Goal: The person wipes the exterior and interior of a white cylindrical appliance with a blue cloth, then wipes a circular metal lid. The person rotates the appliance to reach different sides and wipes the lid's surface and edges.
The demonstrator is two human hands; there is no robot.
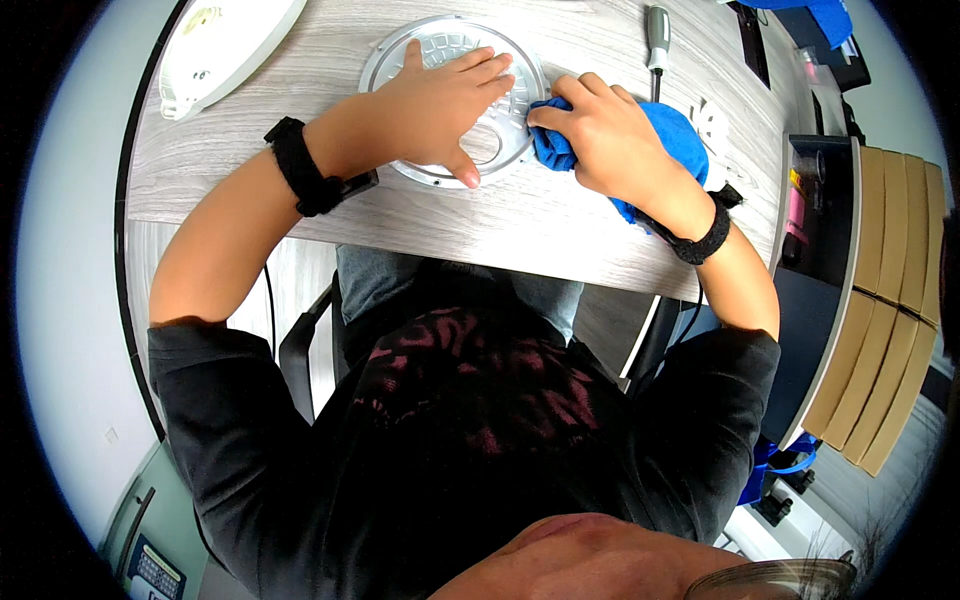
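A round silver metal plate [382, 72] with a raised grid pattern and a round hole lies on the desk in front of me. My left hand [430, 105] rests over it with the fingers spread, covering much of its middle. At the plate's right edge, my right hand [610, 135] grips a bunched blue cloth [679, 140]. Part of the cloth touches the rim, and the remainder spreads out under and to the right of that hand. Black straps circle both wrists.
A screwdriver [657, 40] with a grey handle lies behind the cloth. Small white pieces [709, 125] sit to its right. A white oval housing [225, 50] occupies the far left of the wood-grain desk [230, 180]. Brown cardboard boxes [880, 300] stand beside a dark shelf at right.
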